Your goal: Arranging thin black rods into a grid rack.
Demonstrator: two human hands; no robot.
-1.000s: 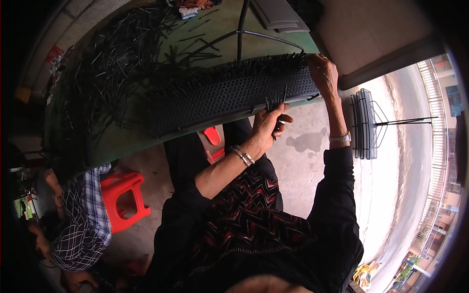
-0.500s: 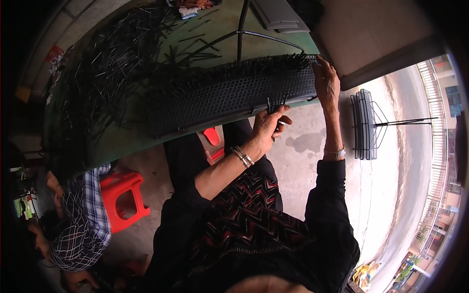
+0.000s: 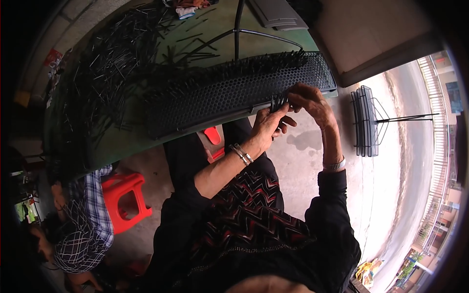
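Perforated panel (image 3: 220, 93) on green counter (image 3: 115, 146); L hand (image 3: 266, 125) has black strips (image 3: 277, 101) gripped in its fingers by panel's near edge; R hand (image 3: 315, 106) has left panel's R end for strips, so work's now there; R fingers bent, can't tell if gripping.

free passage over right end of perforated panel (image 3: 229, 93), black sticks (image 3: 244, 67) crowding its far side, metal rods (image 3: 237, 31) behind

Grey floor (image 3: 293, 171) (one darker patch (image 3: 308, 140)), red plastic stool (image 3: 111, 202), bright daylight at right, pale railing (image 3: 432, 83) outside.
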